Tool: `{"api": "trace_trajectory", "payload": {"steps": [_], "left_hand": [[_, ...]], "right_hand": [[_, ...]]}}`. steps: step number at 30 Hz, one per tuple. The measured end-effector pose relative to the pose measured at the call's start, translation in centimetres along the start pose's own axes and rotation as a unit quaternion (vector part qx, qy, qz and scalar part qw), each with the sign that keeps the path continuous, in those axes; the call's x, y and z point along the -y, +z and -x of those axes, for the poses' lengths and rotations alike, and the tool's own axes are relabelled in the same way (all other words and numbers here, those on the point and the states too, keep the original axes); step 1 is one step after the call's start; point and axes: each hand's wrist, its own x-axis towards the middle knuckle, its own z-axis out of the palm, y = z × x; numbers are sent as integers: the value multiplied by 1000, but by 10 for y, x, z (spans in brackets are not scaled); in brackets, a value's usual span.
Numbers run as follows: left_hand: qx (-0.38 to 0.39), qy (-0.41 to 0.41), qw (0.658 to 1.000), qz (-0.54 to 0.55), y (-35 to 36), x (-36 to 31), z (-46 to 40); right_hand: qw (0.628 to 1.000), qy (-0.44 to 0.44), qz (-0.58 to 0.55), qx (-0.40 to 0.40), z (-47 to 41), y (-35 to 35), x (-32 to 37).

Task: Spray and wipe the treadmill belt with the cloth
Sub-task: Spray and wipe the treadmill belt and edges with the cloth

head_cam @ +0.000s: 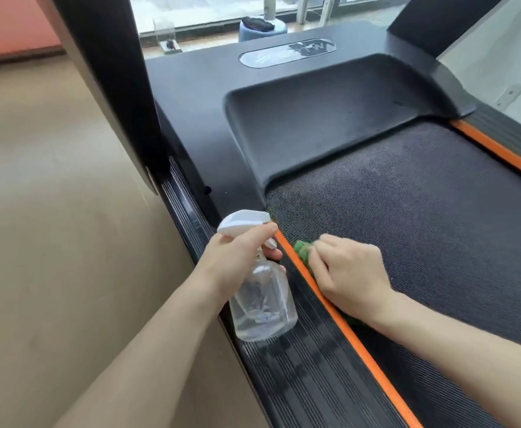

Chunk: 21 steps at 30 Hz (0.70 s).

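A person's right hand [347, 274] presses a green cloth [303, 254] onto the treadmill belt [422, 205], right at the belt's left edge, where an orange strip [342, 322] divides it from the ribbed side rail [299, 375]. The fingers are curled down over the cloth, pinning most of it beneath the palm; only a bunched green corner shows ahead of the knuckles, touching the orange strip. To the right of this hand and beyond it the dark mesh belt runs open and unobstructed as far as the black motor cover [330, 118] ahead and a second orange strip [500, 149] on the far side. Just to the left, apart from the cloth hand and across the orange strip, the left hand [237, 257] is wrapped around the neck of a clear spray bottle [262, 301], fingers closed beneath its white trigger head [242, 222]. The bottle hangs upright above the side rail, its nozzle aimed forward toward the front corner of the belt. Left of the rail lies bare beige floor [52, 211], with the treadmill's dark upright [108, 72] rising ahead of the bottle hand.
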Motion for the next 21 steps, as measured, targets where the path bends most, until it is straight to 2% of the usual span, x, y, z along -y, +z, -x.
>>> {"api": "trace_trajectory", "payload": {"steps": [4, 7, 9, 11, 13, 14, 17, 21], "left_hand": [[12, 1, 1000, 0, 0, 2, 0], [8, 3, 1000, -23, 0, 3, -2], [6, 2, 1000, -17, 1, 4, -3], [-1, -4, 1000, -5, 2, 3, -3], [-7, -5, 1000, -13, 2, 4, -4], [-12, -4, 1000, -18, 2, 5, -4], [-16, 3, 1000, -23, 4, 4, -6], [-7, -4, 1000, -22, 2, 5, -7]], "right_hand": [[992, -111, -37, 37, 88, -38, -32], [982, -185, -17, 31, 59, -30, -38], [991, -135, 22, -6, 3, -4, -26], [997, -5, 48, -53, -64, 19, 1], [994, 99, 39, -38, -117, 33, 28], [992, 123, 23, -19, -127, 36, 36], [995, 102, 5, -13, -90, 23, 32], [999, 27, -29, 3, 47, -15, -2]]}}
